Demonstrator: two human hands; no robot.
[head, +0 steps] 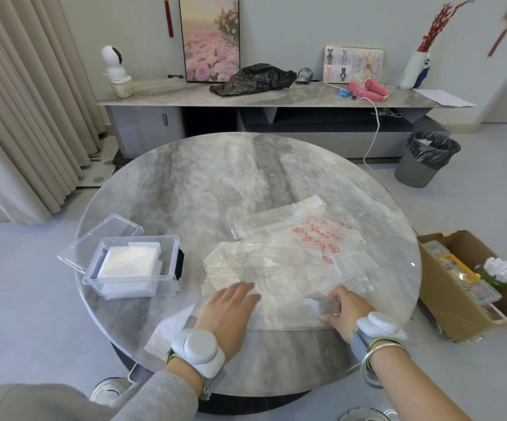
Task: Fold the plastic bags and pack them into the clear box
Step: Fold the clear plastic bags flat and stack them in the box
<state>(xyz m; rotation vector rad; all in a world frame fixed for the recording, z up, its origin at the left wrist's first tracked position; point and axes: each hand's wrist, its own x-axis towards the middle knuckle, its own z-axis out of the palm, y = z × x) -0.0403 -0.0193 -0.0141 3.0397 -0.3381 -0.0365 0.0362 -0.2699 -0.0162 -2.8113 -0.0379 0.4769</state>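
Left hand [228, 308] flat, fingers straight and together, pressing down on the near part of a translucent plastic bag [246, 265], most likely to pin the slippery film so it can't slide. Right hand [348, 311] sits just beside it with fingers curled, pinching a flap at the bag's right edge. That looks like the start of a fold, one hand anchoring while the other lifts the side across. The bag lies spread and wrinkled over the near half of the worktop [203, 183], a round, glossy, grey marbled top. Overlapping it on the far side is a red-printed bag [316, 235], flat and unfolded, so I'd say there's more folding to come. To the left, near but apart from the bags, stands the clear box [170, 268], its lid [106, 238] thrown back, with a neat stack of folded bags [129, 261] inside, handy for the left hand to drop the next one in. Beyond, a long sideboard [161, 95] carries a crumpled black bag [252, 79]; a lined bin [425, 168] stands on the floor at right, a cardboard box [446, 299] nearer, and a beige curtain [27, 117] hangs at left.
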